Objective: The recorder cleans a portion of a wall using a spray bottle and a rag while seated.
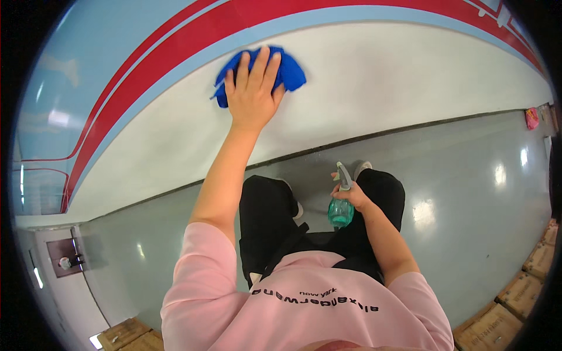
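My left hand (pixel 254 88) lies spread and flat over a bright blue cloth (pixel 291 71), pressing it against the white lower part of the wall (pixel 374 76). The cloth is bunched, and its edges stick out on both sides of the fingers. Lower down, in front of my right knee, my right hand (pixel 349 193) is closed round the neck of a spray bottle (pixel 341 212). The bottle is clear green with a grey trigger head (pixel 344 175), and it stands roughly upright in the grip. Part of its neck is hidden by my fingers.
Above the white area the wall is pale blue with curved red bands (pixel 193 44). A dark joint (pixel 328 145) separates it from the shiny grey floor (pixel 462 187). Cardboard boxes (pixel 489 327) line the lower right, with others (pixel 126 334) at lower left. A pink item (pixel 531 119) lies far right.
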Demonstrator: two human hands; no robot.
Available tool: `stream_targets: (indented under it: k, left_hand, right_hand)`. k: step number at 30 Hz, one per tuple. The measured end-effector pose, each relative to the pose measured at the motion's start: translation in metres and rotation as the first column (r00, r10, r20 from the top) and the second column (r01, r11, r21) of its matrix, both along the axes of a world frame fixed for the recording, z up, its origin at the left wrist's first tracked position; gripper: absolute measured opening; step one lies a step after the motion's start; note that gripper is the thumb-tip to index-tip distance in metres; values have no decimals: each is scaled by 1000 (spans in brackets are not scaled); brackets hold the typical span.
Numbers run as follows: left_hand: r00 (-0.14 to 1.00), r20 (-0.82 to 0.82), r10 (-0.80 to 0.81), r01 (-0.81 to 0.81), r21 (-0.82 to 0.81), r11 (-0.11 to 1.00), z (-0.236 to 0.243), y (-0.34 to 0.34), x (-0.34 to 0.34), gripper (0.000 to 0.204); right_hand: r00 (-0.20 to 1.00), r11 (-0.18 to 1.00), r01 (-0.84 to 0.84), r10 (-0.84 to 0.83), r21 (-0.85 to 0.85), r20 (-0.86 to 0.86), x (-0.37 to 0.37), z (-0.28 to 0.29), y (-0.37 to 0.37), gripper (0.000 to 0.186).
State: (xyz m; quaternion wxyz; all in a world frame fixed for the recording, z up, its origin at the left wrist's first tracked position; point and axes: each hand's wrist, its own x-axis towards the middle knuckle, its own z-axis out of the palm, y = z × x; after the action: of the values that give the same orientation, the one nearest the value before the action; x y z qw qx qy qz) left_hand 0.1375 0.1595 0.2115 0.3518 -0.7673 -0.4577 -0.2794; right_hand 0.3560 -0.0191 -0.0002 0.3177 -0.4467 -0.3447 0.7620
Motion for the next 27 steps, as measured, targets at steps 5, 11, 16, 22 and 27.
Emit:
stream_targets:
  k: [5,11,16,22,27]
  left_hand:
    - [1000,-3,-8,8,81,997,-13,6,-2,57]
    - [993,-92,73,-81,-84,993,-73,-8,-29,54]
    - [992,-106,64,-77,-119,990,-32,-7,-21,57]
    - [999,-34,-4,7,62,998,-5,3,-11,54]
    - [992,-127,-18,9,-79,997,-49,-7,-28,54]
  right_hand:
    - [1000,1000,-2,2,-5,-19,0,7,2,65]
    - [998,1000,14,-14,-1,-54,-1,3,-1,65]
    - [998,1000,-15,15,5,-58,2,-1,1,64]
    - [999,1000,5,-4,2,-40,1,5,2,65]
    - [999,999,31,-31,-10,-44,-2,0,0,65]
